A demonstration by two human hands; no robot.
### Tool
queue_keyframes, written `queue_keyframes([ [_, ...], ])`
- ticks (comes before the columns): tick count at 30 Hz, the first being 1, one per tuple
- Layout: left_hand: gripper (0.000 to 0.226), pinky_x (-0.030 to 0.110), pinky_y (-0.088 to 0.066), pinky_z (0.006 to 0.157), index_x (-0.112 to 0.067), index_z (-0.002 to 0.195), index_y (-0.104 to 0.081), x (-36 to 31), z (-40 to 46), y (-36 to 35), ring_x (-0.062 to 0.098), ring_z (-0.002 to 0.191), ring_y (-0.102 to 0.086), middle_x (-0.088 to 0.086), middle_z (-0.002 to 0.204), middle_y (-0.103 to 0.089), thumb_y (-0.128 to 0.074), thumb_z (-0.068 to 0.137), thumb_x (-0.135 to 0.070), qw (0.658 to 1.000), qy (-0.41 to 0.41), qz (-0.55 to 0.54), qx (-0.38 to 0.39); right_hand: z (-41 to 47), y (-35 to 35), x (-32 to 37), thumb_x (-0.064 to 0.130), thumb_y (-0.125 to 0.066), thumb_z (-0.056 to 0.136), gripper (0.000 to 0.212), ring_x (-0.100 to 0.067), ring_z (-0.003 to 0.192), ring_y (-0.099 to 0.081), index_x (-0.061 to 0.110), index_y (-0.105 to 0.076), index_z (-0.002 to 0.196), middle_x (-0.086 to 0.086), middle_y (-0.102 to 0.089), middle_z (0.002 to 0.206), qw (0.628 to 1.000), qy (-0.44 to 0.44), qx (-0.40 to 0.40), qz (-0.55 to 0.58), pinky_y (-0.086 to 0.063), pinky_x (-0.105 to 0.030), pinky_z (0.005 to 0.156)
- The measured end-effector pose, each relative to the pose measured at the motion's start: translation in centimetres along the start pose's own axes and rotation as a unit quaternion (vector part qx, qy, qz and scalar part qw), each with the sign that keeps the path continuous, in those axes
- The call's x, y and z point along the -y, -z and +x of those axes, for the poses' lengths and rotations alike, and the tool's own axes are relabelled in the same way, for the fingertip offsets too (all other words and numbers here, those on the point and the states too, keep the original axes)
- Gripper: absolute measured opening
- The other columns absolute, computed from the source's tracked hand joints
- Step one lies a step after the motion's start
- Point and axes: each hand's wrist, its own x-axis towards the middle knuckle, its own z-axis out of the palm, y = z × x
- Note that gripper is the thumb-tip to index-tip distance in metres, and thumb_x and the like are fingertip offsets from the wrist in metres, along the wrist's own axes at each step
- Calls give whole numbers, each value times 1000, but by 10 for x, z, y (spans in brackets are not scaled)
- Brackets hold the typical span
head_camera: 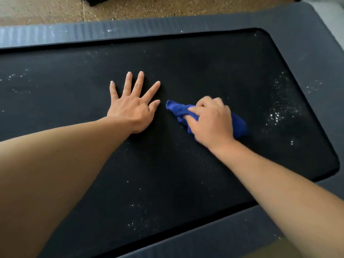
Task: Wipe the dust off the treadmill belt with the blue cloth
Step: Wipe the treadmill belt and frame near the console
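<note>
The black treadmill belt (167, 164) fills most of the view. My right hand (210, 121) grips a bunched blue cloth (178, 108) and holds it down on the belt's middle; part of the cloth shows behind the hand on the right. My left hand (132, 107) lies flat on the belt just left of the cloth, fingers spread and straight. White dust (279, 112) is thick near the belt's right end. Lighter specks lie near the front edge (137, 218) and at the far left (16, 77).
Grey side rails (130, 28) frame the belt at the back, at the right end (320, 71) and along the front (223, 233); they carry some white smears. Speckled tan floor (149, 8) lies beyond the back rail, with a dark object at the top left.
</note>
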Motion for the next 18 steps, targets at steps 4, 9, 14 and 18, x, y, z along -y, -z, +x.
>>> queue_keyframes([
  [4,59,64,13,119,-52,155,13,0,-7,0,25,153,27,-5,168,23,-2,99,-65,1000,2,-1,5,16,8,-10,36,-74,83,17,-29,86,-54,20,-75,80,3,-61,89,999,-16,39,-12,-45,-42,73],
  [9,59,65,12,119,-51,156,11,6,-8,-1,26,153,25,-5,169,21,-3,100,-64,1000,-11,2,-6,-81,21,28,34,-70,79,11,-22,82,-54,25,-75,80,9,-58,83,993,56,59,87,-44,-40,69],
  [14,59,65,13,119,-52,156,11,4,-8,-2,25,153,26,-5,169,21,-4,100,-64,1000,-8,2,-8,-49,6,20,39,-65,83,17,-25,82,-52,25,-75,79,6,-55,83,999,33,22,33,-41,-40,67],
  [18,59,64,14,119,-52,156,12,4,-8,0,25,153,27,-5,168,22,-2,99,-65,1000,-7,-2,0,22,-3,-4,39,-69,86,21,-30,88,-53,21,-79,88,1,-58,89,998,-47,13,-32,-39,-41,73],
])
